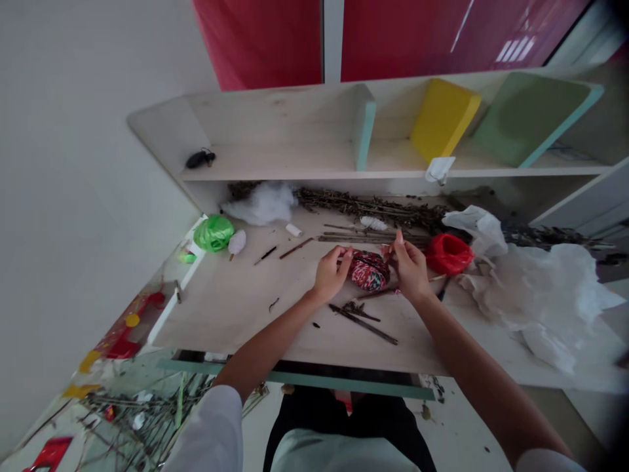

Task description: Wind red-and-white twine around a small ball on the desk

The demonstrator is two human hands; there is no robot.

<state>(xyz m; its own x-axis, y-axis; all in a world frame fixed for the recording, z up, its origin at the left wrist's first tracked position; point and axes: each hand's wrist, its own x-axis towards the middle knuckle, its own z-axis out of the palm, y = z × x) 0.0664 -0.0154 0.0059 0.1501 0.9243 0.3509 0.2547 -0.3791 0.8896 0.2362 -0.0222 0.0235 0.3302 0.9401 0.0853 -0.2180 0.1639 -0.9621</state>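
Observation:
A ball of red, white and dark yarn (369, 271) lies on the wooden desk between my hands. My left hand (333, 272) is closed, thumb and forefinger pinched together at the ball's upper left edge. On the other side my right hand (410, 265) pinches a bit of reddish yarn, thumb pointing up. The fine strand itself is hard to make out. Below the ball lie short dark twigs (363, 324) and a small dried sprig (361, 309). Just right of my right hand sits a roll of red plastic twine (449, 254).
Dried stalks (363, 204) and white stuffing (265, 203) line the back. Green twine (213, 233), a white wrapped stick (237, 242) and a pen (266, 255) are at left. Crumpled white plastic (545, 295) covers the right. A shelf (314, 174) overhangs; sticks (142, 419) litter the lower left.

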